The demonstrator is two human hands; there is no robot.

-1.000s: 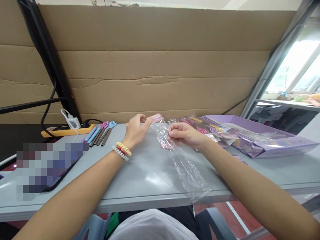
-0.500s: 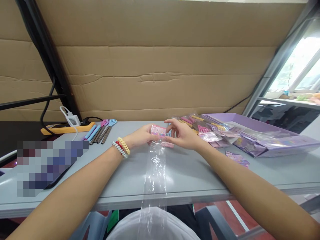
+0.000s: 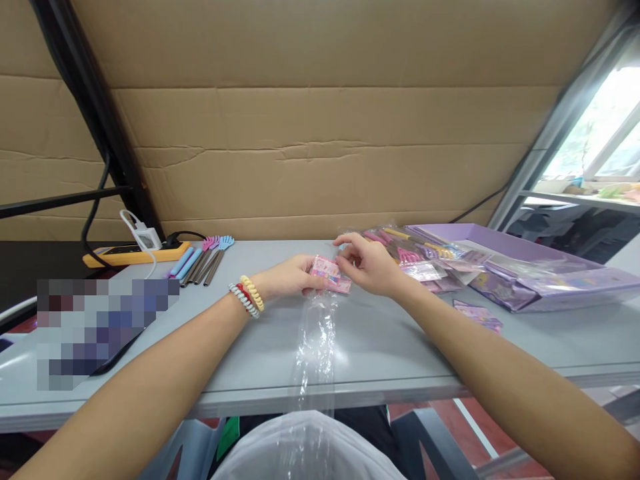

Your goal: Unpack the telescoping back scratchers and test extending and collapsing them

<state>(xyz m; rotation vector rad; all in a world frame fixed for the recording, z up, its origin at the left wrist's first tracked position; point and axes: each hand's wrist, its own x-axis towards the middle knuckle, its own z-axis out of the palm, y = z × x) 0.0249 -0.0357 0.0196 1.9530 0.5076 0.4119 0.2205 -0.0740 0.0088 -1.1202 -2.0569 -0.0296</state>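
Note:
Above the middle of the grey table, my left hand pinches a pink printed card between thumb and fingers. A long clear plastic sleeve hangs from the card over the table's front edge. My right hand is at the card's right side with its fingers curled close together; whatever lies between its fingertips is too small to make out. Beyond my right hand lies a pile of wrapped items with pink, purple and yellow claw-shaped ends.
A purple box stands on the right, with loose printed cards before it. Claw-ended sticks lie at the left by an orange power strip. A blurred-out object is at the left front.
The card and my left hand have shifted slightly to the right. The blue claw-shaped piece seen between my hands before no longer shows. My right hand has risen a little.

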